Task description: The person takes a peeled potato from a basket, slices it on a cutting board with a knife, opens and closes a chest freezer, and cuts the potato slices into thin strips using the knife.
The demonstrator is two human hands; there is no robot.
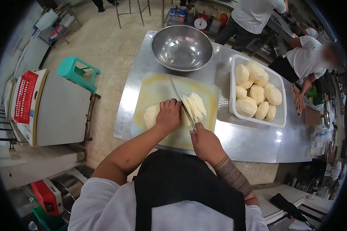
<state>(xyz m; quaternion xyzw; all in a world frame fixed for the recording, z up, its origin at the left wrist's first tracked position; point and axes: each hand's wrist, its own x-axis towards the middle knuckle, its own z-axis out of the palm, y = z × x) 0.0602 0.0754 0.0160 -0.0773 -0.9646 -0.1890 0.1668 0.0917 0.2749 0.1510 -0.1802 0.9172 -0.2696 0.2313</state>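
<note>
My right hand [206, 142] is wrapped round the handle of a long kitchen knife [177, 91], its blade pointing away from me across the board. My left hand [169, 114] presses down with curled fingers on pale peeled tuber beside the blade, covering much of it. A rounded peeled piece [150, 116] shows left of that hand. On the blade's right lies a pile of thin pale strips [196, 106]. All of this rests on a yellow-stained cutting board [150, 85].
A steel bowl [181, 48] stands beyond the board on the metal table [250, 148]. To the right, a white plastic basket [283, 104] holds several peeled tubers [257, 93]. A co-worker [304, 57] leans at the table's far right; another person [254, 17] stands behind. A green stool [79, 71] is left.
</note>
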